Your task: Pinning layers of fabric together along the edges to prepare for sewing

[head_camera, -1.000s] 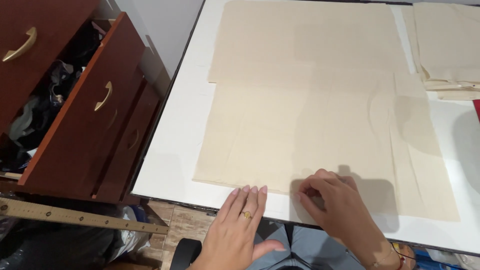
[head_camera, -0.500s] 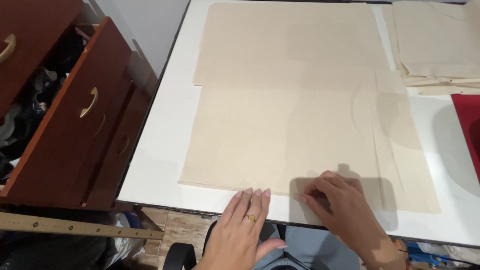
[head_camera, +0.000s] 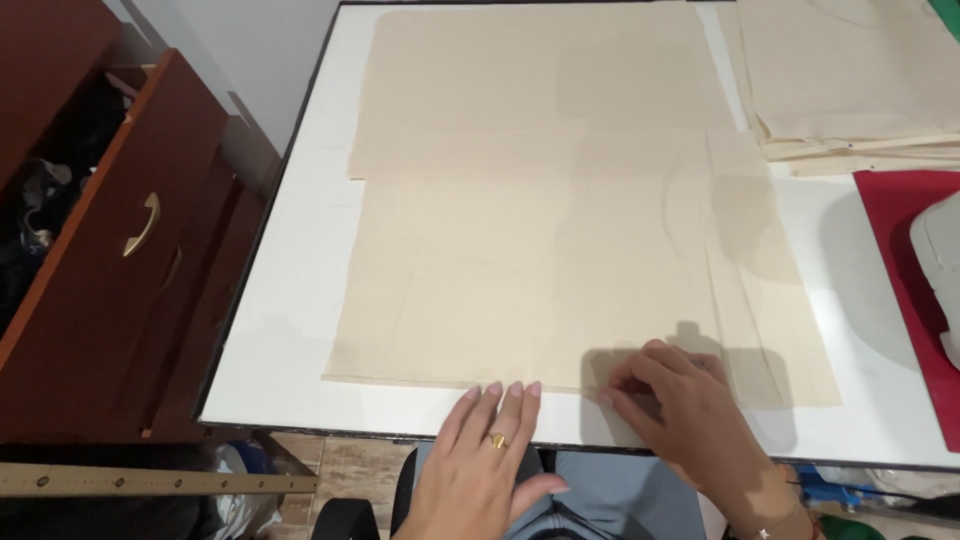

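A large beige fabric sheet (head_camera: 540, 270) lies flat on the white table (head_camera: 290, 340), with a second beige layer (head_camera: 540, 80) beyond it. My left hand (head_camera: 485, 460), wearing a gold ring, rests flat with fingers together at the table's near edge, fingertips touching the fabric's front hem. My right hand (head_camera: 680, 410) sits on the fabric's near edge to the right, fingers curled and pinching the cloth there.
A stack of folded beige fabric (head_camera: 850, 90) lies at the back right. A red mat (head_camera: 910, 260) with a white object (head_camera: 940, 260) is at the right edge. Open brown drawers (head_camera: 110, 270) stand left of the table. A wooden ruler (head_camera: 150, 482) lies below.
The view has shifted, so the table appears further left and a red mat has come into sight. Both hands stay at the fabric's near edge, almost unmoved.
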